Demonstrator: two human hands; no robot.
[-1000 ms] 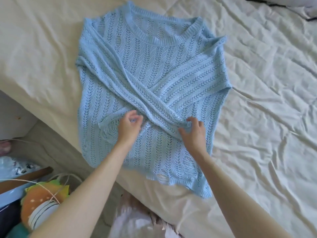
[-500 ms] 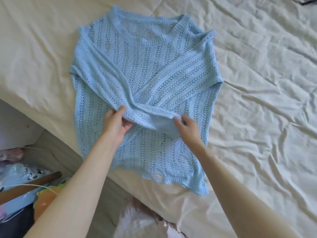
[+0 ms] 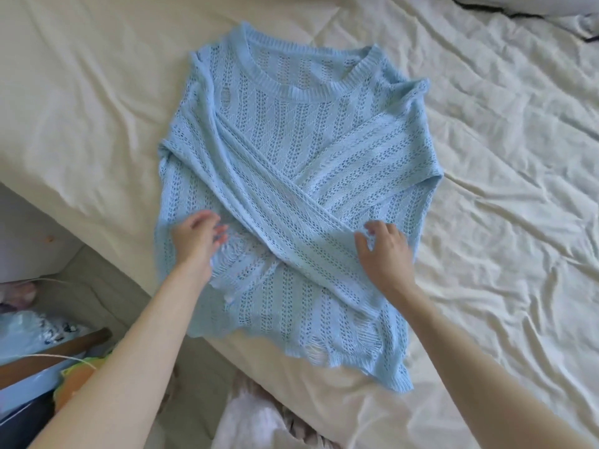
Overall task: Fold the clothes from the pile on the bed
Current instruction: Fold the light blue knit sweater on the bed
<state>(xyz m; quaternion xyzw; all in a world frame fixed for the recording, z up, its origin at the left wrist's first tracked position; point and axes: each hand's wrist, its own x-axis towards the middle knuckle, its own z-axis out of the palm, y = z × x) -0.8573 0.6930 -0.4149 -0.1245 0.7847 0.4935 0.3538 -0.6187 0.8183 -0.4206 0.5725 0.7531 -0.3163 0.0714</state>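
sweater (image 3: 301, 176) flat on bed (image 3: 505, 222), both hands (image 3: 384, 251) resting on it.

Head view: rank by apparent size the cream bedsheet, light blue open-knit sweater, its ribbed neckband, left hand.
1. Cream bedsheet
2. Light blue open-knit sweater
3. Ribbed neckband and left hand: look alike in area, not ranked.
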